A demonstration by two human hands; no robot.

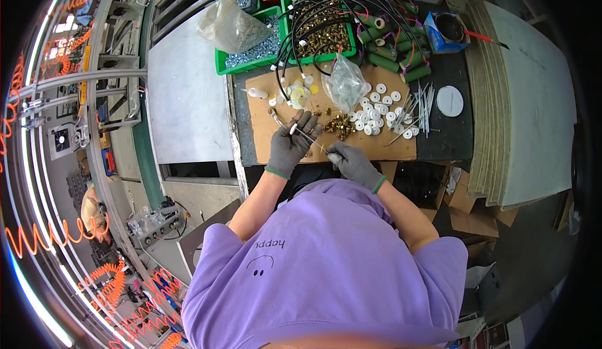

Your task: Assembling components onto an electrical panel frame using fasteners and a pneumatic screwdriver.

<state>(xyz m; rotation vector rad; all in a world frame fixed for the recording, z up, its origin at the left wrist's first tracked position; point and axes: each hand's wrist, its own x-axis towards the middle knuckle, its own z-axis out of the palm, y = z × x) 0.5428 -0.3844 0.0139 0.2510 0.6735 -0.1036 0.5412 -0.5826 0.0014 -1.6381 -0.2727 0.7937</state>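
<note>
While left hand [287, 152], fingers half-curled, holds rod [307, 137], seemingly for steadiness, right hand [355, 165] pinches its tip near cardboard's [385, 151] near edge.

A stack of flat panels [533, 104] occupied the right side. Cardboard boxes [471, 222] were located near its left edge, toward the near side. At the far side, dark green cylinders [384, 63] lay just left of a blue carton [433, 37]. Orange coiled hoses [113, 289] and an axial fan [61, 139] were positioned at the left.

The cardboard [399, 153] lies free at its near right corner, white discs [374, 114] crowding behind.
</note>
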